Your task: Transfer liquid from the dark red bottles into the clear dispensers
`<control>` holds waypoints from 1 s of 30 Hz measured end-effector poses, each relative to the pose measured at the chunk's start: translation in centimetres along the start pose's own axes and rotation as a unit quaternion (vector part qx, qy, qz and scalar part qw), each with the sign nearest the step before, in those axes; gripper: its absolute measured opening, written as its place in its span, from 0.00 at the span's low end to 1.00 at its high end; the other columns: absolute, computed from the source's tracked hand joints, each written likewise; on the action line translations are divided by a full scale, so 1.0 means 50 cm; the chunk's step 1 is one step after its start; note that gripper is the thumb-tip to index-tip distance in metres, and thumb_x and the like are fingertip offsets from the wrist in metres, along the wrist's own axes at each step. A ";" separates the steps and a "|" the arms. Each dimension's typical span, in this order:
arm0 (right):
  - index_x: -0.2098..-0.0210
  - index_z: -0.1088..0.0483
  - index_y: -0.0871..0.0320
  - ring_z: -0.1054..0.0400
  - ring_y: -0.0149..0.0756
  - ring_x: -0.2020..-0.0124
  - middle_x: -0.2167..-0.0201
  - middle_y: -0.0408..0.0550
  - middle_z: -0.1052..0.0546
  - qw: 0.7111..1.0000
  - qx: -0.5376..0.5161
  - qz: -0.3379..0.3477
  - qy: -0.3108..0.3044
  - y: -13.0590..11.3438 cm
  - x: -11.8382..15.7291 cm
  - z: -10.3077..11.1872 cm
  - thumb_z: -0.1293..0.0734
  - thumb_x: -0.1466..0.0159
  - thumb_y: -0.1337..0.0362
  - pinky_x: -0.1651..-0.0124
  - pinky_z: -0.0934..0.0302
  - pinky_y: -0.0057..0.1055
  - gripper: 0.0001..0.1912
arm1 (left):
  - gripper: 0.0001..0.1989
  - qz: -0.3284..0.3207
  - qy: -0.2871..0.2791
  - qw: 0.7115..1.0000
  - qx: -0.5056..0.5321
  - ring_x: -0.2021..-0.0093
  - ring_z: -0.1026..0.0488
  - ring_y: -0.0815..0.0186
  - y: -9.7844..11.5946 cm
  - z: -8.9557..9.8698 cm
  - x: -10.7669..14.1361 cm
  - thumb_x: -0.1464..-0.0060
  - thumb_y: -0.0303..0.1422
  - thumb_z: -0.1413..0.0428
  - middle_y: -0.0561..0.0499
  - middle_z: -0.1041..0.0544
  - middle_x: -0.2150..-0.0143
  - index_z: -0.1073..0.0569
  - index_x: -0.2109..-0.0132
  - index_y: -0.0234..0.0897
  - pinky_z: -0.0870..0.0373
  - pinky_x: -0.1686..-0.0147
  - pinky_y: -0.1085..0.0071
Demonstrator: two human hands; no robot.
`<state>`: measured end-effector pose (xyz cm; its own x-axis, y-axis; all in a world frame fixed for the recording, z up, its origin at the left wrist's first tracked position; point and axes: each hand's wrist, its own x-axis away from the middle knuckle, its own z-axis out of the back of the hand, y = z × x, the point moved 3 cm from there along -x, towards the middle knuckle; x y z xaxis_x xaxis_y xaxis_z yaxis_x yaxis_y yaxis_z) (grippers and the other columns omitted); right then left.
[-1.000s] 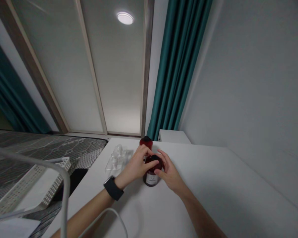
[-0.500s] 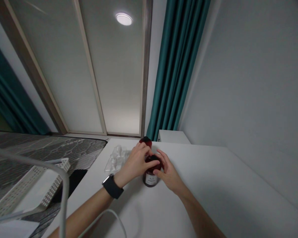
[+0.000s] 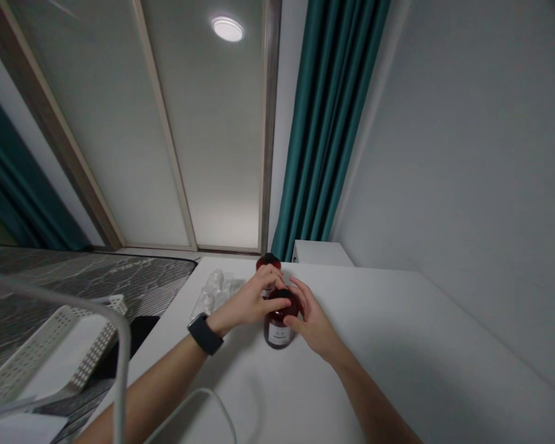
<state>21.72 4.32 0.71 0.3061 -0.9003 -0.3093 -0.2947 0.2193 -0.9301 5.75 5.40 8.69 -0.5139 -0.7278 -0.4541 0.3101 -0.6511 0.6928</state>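
Note:
A dark red-brown bottle point(image 3: 279, 335) with a white label and a dark top stands upright on the white table point(image 3: 305, 394). My left hand point(image 3: 256, 297) curls over its top from the left, thumb lying across the neck. From the right, my right hand point(image 3: 314, 320) wraps its thumb and fingers about the bottle's shoulder. A dark watch is on my left wrist. Just behind my left hand stands a second red-brown bottle point(image 3: 267, 261) with a black cap, partly hidden. Clear plastic packaging point(image 3: 213, 288) lies beside my left hand; its exact kind is unclear.
A white perforated basket point(image 3: 32, 354) is low at the left, past the table's edge. In the left foreground a grey-white cable point(image 3: 123, 364) arches up close to the camera. A white cabinet point(image 3: 321, 253), a teal curtain point(image 3: 326, 135) and frosted sliding doors point(image 3: 213, 154) stand behind.
My left hand has turned slightly over the bottle's top, its wrist shifting a little left. The bottle's label has turned slightly. My right hand stays nearly in place; the camera view has shifted a little.

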 end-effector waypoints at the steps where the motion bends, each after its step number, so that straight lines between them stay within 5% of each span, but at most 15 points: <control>1: 0.37 0.41 0.46 0.37 0.46 0.36 0.39 0.49 0.30 1.000 -0.002 0.000 0.002 0.000 0.001 0.000 0.22 0.46 0.61 0.33 0.47 0.47 0.42 | 0.06 -0.001 -0.011 1.000 -0.006 0.51 0.32 0.58 0.001 0.001 0.000 0.44 0.33 0.39 0.48 0.28 0.55 0.30 0.65 0.39 0.33 0.48 0.61; 11: 0.37 0.42 0.47 0.33 0.46 0.41 0.43 0.50 0.28 1.000 0.009 0.019 0.015 -0.001 0.002 -0.004 0.22 0.46 0.57 0.36 0.44 0.46 0.42 | 0.13 0.061 0.078 0.979 -0.177 0.58 0.32 0.56 0.016 -0.017 0.006 0.50 0.35 0.35 0.50 0.29 0.63 0.32 0.68 0.39 0.36 0.58 0.61; 21: 0.36 0.43 0.46 0.35 0.46 0.39 0.41 0.50 0.29 1.000 0.003 0.016 0.009 0.000 0.004 -0.007 0.23 0.44 0.56 0.34 0.46 0.46 0.42 | 0.08 0.017 0.080 0.995 0.052 0.50 0.29 0.58 -0.009 -0.021 0.009 0.47 0.29 0.37 0.47 0.27 0.55 0.30 0.67 0.38 0.34 0.47 0.61; 30: 0.35 0.47 0.46 0.38 0.47 0.36 0.38 0.51 0.31 1.000 0.015 0.010 -0.001 0.002 0.004 -0.008 0.23 0.44 0.54 0.31 0.50 0.48 0.44 | 0.06 -0.008 0.007 0.997 0.074 0.43 0.32 0.55 -0.017 -0.010 0.005 0.43 0.33 0.38 0.45 0.27 0.52 0.28 0.63 0.37 0.37 0.42 0.56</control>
<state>21.38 4.04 0.63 0.3031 -0.8947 -0.3281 -0.2738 0.2480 -0.9293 5.74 5.68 7.72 -0.5058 -0.7210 -0.4736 0.1795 -0.6249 0.7598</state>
